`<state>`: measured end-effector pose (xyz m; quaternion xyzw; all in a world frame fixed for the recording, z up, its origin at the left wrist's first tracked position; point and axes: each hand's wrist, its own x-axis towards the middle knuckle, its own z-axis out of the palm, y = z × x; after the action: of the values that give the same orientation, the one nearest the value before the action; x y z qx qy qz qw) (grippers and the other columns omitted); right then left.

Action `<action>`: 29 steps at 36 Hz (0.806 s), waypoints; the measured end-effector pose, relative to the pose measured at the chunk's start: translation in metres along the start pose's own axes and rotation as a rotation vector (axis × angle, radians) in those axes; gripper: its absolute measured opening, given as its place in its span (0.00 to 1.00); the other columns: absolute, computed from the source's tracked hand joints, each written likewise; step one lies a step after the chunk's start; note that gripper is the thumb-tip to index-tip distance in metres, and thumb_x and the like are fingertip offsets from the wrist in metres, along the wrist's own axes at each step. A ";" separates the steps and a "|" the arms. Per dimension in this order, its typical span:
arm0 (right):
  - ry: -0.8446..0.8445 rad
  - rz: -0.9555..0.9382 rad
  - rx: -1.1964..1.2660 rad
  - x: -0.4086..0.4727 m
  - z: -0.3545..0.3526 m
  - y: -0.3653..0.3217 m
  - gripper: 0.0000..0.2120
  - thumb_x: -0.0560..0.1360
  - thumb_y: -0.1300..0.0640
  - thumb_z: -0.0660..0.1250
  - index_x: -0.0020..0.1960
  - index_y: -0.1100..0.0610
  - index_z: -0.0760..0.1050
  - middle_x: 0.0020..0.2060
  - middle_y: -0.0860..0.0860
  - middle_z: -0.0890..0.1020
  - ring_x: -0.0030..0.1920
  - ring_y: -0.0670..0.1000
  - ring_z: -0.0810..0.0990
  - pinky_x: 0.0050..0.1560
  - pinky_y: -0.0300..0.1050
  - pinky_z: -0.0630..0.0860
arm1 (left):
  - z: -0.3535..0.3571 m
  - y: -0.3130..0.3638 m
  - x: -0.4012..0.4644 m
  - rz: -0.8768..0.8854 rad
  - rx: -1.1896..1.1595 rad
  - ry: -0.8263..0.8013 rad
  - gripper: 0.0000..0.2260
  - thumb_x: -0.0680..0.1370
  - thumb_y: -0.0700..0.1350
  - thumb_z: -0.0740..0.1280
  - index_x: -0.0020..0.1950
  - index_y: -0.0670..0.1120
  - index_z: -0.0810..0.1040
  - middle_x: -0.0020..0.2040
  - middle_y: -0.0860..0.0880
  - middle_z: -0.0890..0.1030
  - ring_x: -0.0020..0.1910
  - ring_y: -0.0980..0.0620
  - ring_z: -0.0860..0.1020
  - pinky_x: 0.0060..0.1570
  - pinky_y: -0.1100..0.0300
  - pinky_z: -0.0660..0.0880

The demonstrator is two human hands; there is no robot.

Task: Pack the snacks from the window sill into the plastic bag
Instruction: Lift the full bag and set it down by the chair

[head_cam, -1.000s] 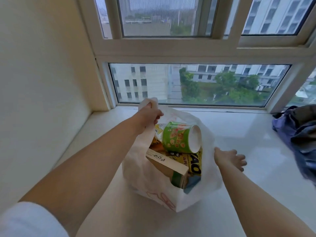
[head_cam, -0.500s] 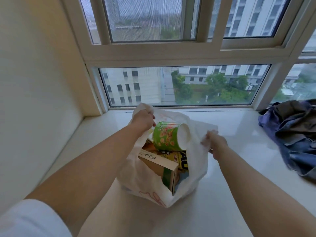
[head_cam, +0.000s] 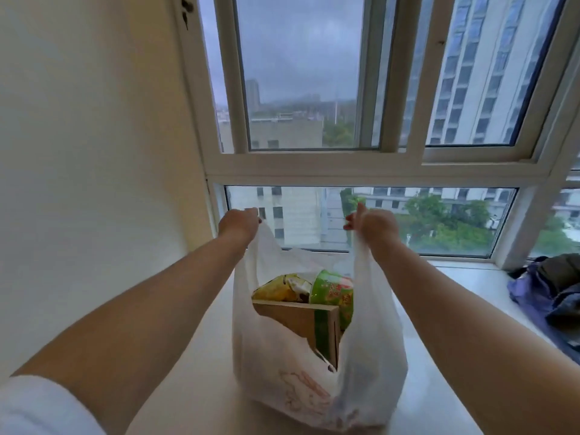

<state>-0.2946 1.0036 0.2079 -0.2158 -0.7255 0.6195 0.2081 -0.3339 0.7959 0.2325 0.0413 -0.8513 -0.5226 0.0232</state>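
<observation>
2 outstretched arms: left hand (head_cam: 238, 223) and right hand (head_cam: 375, 226) each clench a handle of the plastic bag (head_cam: 361, 372).

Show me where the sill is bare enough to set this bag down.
Bare sill lies between the bag and the clothes at the right, and left of the bag toward the wall. The far right is crowded by the clothes.

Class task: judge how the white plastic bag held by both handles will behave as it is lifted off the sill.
The plastic bag is probably floppy: its walls sag and crease below each grip. The brown box may strain or poke the thin film with its corner. The green cup lies tilted on top, so it could shift.
</observation>
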 end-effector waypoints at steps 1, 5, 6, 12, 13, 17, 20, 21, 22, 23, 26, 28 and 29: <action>-0.019 -0.038 -0.041 -0.001 0.002 -0.006 0.15 0.79 0.52 0.59 0.35 0.52 0.74 0.34 0.49 0.81 0.40 0.50 0.81 0.48 0.45 0.80 | -0.005 0.000 0.000 -0.009 -0.013 0.034 0.13 0.79 0.46 0.57 0.44 0.41 0.79 0.40 0.40 0.74 0.30 0.48 0.67 0.32 0.59 0.62; -0.063 -0.158 -0.147 -0.011 0.004 -0.021 0.17 0.79 0.51 0.58 0.40 0.56 0.81 0.37 0.50 0.85 0.44 0.50 0.82 0.55 0.51 0.77 | -0.019 0.007 -0.022 0.047 -0.068 0.111 0.17 0.80 0.45 0.56 0.34 0.46 0.76 0.42 0.45 0.74 0.30 0.50 0.66 0.41 0.58 0.65; -0.070 -0.171 -0.131 -0.013 0.005 -0.022 0.17 0.79 0.52 0.58 0.40 0.56 0.82 0.31 0.47 0.84 0.42 0.49 0.81 0.54 0.50 0.77 | -0.023 0.007 -0.028 0.052 -0.072 0.133 0.17 0.81 0.45 0.56 0.33 0.47 0.75 0.42 0.45 0.74 0.30 0.50 0.66 0.42 0.58 0.65; -0.257 -0.229 -0.038 -0.046 0.023 -0.034 0.22 0.80 0.52 0.60 0.30 0.55 0.79 0.19 0.45 0.78 0.22 0.39 0.75 0.33 0.38 0.72 | -0.044 0.003 -0.070 0.069 -0.091 0.292 0.18 0.82 0.47 0.56 0.35 0.45 0.78 0.43 0.42 0.77 0.33 0.46 0.73 0.40 0.56 0.68; -0.304 -0.246 -0.028 -0.058 0.027 -0.038 0.20 0.80 0.52 0.59 0.33 0.57 0.80 0.18 0.45 0.77 0.20 0.39 0.74 0.29 0.35 0.71 | -0.049 0.001 -0.079 0.067 -0.079 0.334 0.18 0.82 0.46 0.56 0.35 0.45 0.78 0.45 0.42 0.78 0.36 0.44 0.74 0.40 0.56 0.69; -0.490 -0.303 0.080 -0.105 0.046 -0.052 0.18 0.80 0.54 0.60 0.39 0.63 0.80 0.17 0.46 0.76 0.17 0.40 0.72 0.21 0.29 0.69 | -0.074 -0.010 -0.120 0.049 -0.090 0.477 0.17 0.81 0.45 0.56 0.35 0.47 0.77 0.47 0.44 0.78 0.43 0.47 0.74 0.46 0.57 0.70; -0.662 -0.325 0.153 -0.144 0.061 -0.062 0.19 0.80 0.55 0.60 0.34 0.62 0.78 0.23 0.49 0.79 0.18 0.42 0.73 0.24 0.35 0.71 | -0.098 -0.020 -0.157 0.043 -0.096 0.606 0.16 0.82 0.45 0.56 0.42 0.44 0.80 0.52 0.43 0.81 0.51 0.44 0.77 0.53 0.56 0.71; -0.711 -0.340 0.174 -0.157 0.065 -0.064 0.20 0.80 0.55 0.60 0.33 0.61 0.77 0.25 0.51 0.80 0.18 0.42 0.74 0.26 0.36 0.71 | -0.106 -0.024 -0.169 0.032 -0.084 0.643 0.16 0.82 0.45 0.55 0.43 0.43 0.81 0.54 0.42 0.81 0.53 0.44 0.77 0.55 0.55 0.70; -0.755 -0.357 0.179 -0.169 0.070 -0.065 0.20 0.80 0.54 0.60 0.32 0.59 0.77 0.25 0.52 0.79 0.19 0.43 0.74 0.26 0.35 0.72 | -0.114 -0.029 -0.180 0.024 -0.076 0.677 0.17 0.82 0.45 0.55 0.43 0.42 0.81 0.54 0.42 0.81 0.53 0.44 0.76 0.55 0.55 0.70; -0.798 -0.370 0.178 -0.182 0.075 -0.066 0.20 0.80 0.54 0.60 0.32 0.58 0.78 0.23 0.51 0.79 0.19 0.43 0.74 0.26 0.35 0.72 | -0.122 -0.034 -0.192 0.015 -0.075 0.708 0.16 0.82 0.45 0.55 0.43 0.43 0.80 0.53 0.43 0.80 0.52 0.46 0.76 0.55 0.56 0.70; -0.922 -0.406 0.164 -0.220 0.089 -0.070 0.19 0.80 0.53 0.60 0.34 0.57 0.79 0.19 0.48 0.78 0.20 0.43 0.75 0.28 0.34 0.72 | -0.144 -0.049 -0.225 -0.017 -0.055 0.799 0.15 0.82 0.46 0.56 0.41 0.44 0.78 0.48 0.47 0.76 0.48 0.50 0.73 0.50 0.59 0.68; -0.990 -0.420 0.164 -0.247 0.096 -0.073 0.18 0.79 0.53 0.60 0.35 0.57 0.79 0.19 0.47 0.78 0.20 0.41 0.75 0.28 0.32 0.73 | -0.159 -0.057 -0.246 -0.022 -0.062 0.861 0.16 0.82 0.46 0.56 0.40 0.45 0.77 0.47 0.48 0.75 0.48 0.51 0.72 0.48 0.61 0.65; -1.017 -0.425 0.162 -0.260 0.098 -0.075 0.18 0.79 0.53 0.61 0.35 0.58 0.80 0.19 0.46 0.78 0.20 0.40 0.75 0.27 0.31 0.72 | -0.165 -0.060 -0.257 -0.024 -0.066 0.888 0.15 0.82 0.46 0.56 0.40 0.45 0.77 0.46 0.49 0.75 0.48 0.51 0.72 0.47 0.61 0.65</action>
<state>-0.1412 0.7652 0.2587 0.2783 -0.7120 0.6439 -0.0320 -0.0619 0.6468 0.2544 0.2710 -0.7411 -0.4815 0.3815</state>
